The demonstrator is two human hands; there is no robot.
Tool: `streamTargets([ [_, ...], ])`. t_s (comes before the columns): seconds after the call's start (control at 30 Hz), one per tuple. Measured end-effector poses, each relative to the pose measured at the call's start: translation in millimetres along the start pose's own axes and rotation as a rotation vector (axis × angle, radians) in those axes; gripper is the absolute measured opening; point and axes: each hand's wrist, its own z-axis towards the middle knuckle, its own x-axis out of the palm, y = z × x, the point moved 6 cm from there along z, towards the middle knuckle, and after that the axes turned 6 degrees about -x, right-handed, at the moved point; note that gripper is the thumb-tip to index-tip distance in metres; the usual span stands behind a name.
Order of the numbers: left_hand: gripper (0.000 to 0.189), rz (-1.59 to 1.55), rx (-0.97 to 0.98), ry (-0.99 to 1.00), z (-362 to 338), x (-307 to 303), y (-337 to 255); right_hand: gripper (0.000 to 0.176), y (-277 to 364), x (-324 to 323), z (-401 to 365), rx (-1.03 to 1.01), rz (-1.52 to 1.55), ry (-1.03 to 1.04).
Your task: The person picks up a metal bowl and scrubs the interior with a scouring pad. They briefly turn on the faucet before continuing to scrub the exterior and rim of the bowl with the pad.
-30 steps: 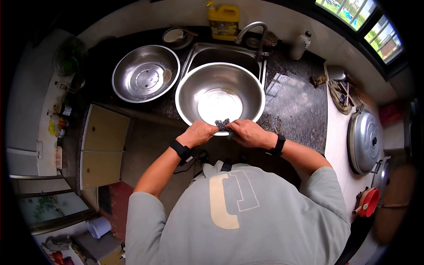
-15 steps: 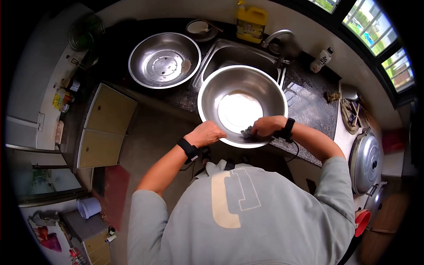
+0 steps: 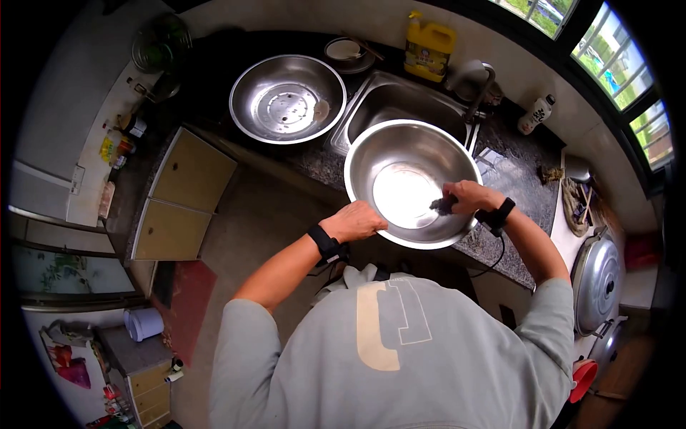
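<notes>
A large steel basin (image 3: 400,150) rests over the sink's front edge, tilted toward me. My left hand (image 3: 355,221) grips its near rim at the lower left. My right hand (image 3: 466,196) is inside the basin at its right side, closed on a dark scouring pad (image 3: 442,205) pressed against the inner wall. Both wrists wear black bands.
A second steel basin (image 3: 287,99) sits on the dark counter to the left of the sink (image 3: 400,100). A yellow detergent jug (image 3: 429,46), a small bowl (image 3: 346,51), the tap (image 3: 480,87) and a white bottle (image 3: 536,114) stand behind. A lidded pot (image 3: 596,275) is at the right.
My right hand with the scouring pad has moved from the basin's near rim up along its right inner side. My left hand stays on the near rim. My view has shifted left.
</notes>
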Motion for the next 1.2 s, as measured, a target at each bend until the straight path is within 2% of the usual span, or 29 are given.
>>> streamTargets([
  [0.07,0.009,-0.022,-0.017,0.003,6,-6,-1,0.036,-9,-30,-24,-0.116,0.096,-0.319],
  [0.13,0.008,-0.029,-0.033,0.011,14,-15,-3,0.037,-3,-51,-54,-0.010,0.053,-0.437],
  [0.17,0.007,-0.027,-0.042,0.015,19,-21,-5,0.035,-7,-55,-67,-0.010,0.123,-0.544],
  [0.2,0.007,-0.024,-0.048,0.022,25,-27,-7,0.035,-9,-59,-81,0.086,0.167,-0.570],
  [0.23,0.009,-0.041,-0.065,-0.002,30,-33,-6,0.036,-11,-60,-94,0.114,0.214,-0.681],
  [0.3,0.012,-0.060,-0.053,-0.065,43,-45,-4,0.038,-17,-57,-119,0.167,0.255,-0.905],
  [0.4,0.011,-0.088,-0.047,-0.173,68,-64,-3,0.038,-25,-37,-136,0.087,0.368,-1.265],
  [0.43,0.011,-0.086,-0.048,-0.202,77,-70,-3,0.038,-22,-26,-134,0.181,0.676,-1.249],
  [0.47,0.011,-0.083,-0.056,-0.230,86,-76,-4,0.043,-27,-13,-128,0.109,0.525,-1.377],
  [0.53,0.012,-0.133,-0.078,-0.291,103,-82,0,0.049,1,-1,-114,0.015,0.508,-1.500],
  [0.6,0.012,-0.188,-0.142,-0.301,119,-89,-1,0.056,35,6,-96,-0.036,0.462,-1.506],
  [0.67,0.014,-0.219,-0.178,-0.362,131,-96,-3,0.060,65,5,-74,-0.077,0.283,-1.530],
  [0.77,0.018,-0.256,-0.164,-0.404,143,-101,7,0.053,66,-9,-54,-0.110,0.125,-1.619],
  [0.87,0.019,-0.338,-0.274,-0.407,134,-115,8,0.043,26,-30,-59,0.038,0.124,-1.777],
  [0.93,0.019,-0.364,-0.214,-0.478,132,-116,16,0.037,-8,-34,-59,0.217,0.235,-1.823],
  [0.97,0.019,-0.372,-0.197,-0.501,129,-119,17,0.037,-8,-33,-54,0.237,0.160,-1.827],
  [1.0,0.018,-0.380,-0.179,-0.523,127,-122,19,0.037,7,-39,-53,0.259,0.085,-1.829],
  [1.03,0.015,-0.407,-0.219,-0.498,126,-122,26,0.039,33,-46,-50,0.166,0.032,-1.831],
  [1.13,0.016,-0.489,-0.198,-0.531,124,-121,48,0.044,117,-50,-22,-0.035,-0.081,-1.644],
  [1.2,0.014,-0.507,-0.099,-0.572,118,-122,62,0.045,119,-49,-14,0.075,-0.133,-1.652],
])
